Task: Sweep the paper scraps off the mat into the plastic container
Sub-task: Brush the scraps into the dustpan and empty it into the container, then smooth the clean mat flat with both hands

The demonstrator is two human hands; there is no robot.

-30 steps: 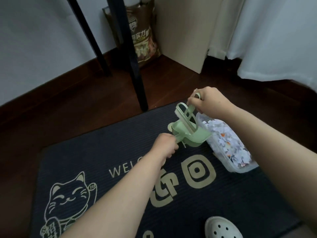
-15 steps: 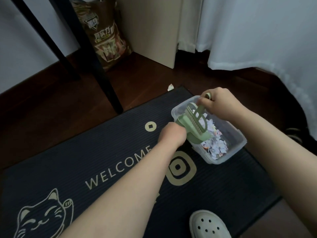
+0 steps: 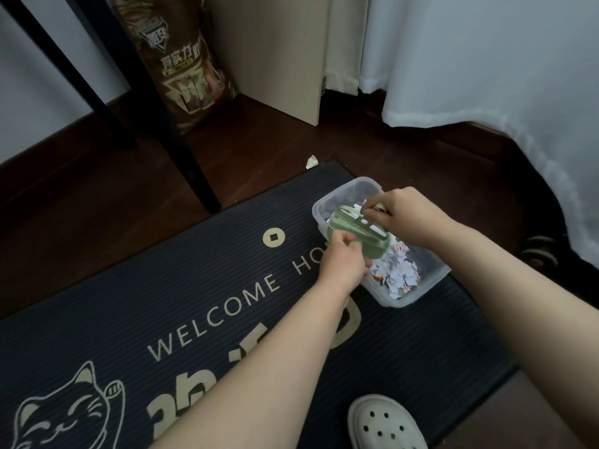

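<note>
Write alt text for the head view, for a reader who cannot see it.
Over a plastic container of paper scraps on a dark mat, the left hand holds a green dustpan and the right hand a brush across it. One scrap lies on the floor.

Left forearm (image 3: 243,367): bare; enters from the lower edge and reaches up and to the right.
Left hand (image 3: 343,264): back facing up; fingers curled round the handle of the dustpan (image 3: 376,249).
Right forearm (image 3: 518,303): bare; enters from the right edge and reaches up and to the left.
Right hand (image 3: 405,217): knuckles up; fingers and thumb pinch the brush (image 3: 353,223) handle.
Spacing: hands near each other, not touching; right hand lies farther forward.
</note>
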